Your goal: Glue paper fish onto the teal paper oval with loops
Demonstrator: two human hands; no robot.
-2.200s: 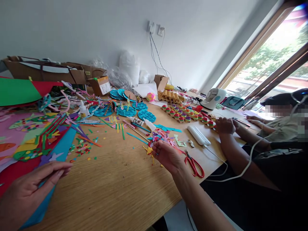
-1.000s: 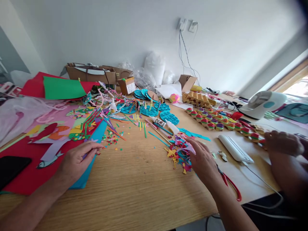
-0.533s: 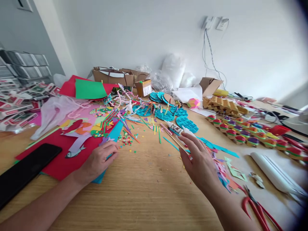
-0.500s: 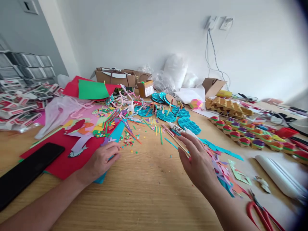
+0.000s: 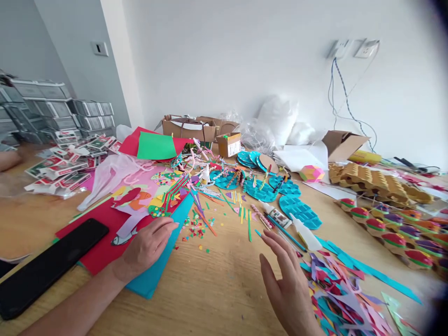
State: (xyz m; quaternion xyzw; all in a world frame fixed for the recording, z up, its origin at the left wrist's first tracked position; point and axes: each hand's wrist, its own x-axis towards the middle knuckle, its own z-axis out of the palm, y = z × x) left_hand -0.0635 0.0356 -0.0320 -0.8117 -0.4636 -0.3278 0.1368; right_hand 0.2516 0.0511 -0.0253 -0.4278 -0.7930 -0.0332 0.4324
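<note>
My left hand (image 5: 147,247) rests over the edge where red paper (image 5: 94,249) meets blue paper (image 5: 157,270). Its fingers are curled together, and nothing shows in them. A fish cutout (image 5: 122,238) with a lilac strip lies just left of it. My right hand (image 5: 289,280) hovers above the wooden table (image 5: 217,298), thumb and fingers apart, holding nothing. Beyond its fingertips lie a blue pencil (image 5: 287,232), a glue bottle (image 5: 278,215) and a white squeeze bottle (image 5: 305,232). Coloured paper scraps (image 5: 345,298) are heaped to its right.
A black phone (image 5: 52,266) lies at the left. Small paper bits (image 5: 196,228) are scattered mid-table. Farther back are blue painted discs (image 5: 261,189), cardboard boxes (image 5: 189,128) and egg cartons (image 5: 374,182). At the far left edge another person's hand (image 5: 9,159) shows, blurred.
The view has swung right and tilted up, so things sit farther left or lower, and the scrap heap shows more. Both hands keep much the same pose.
</note>
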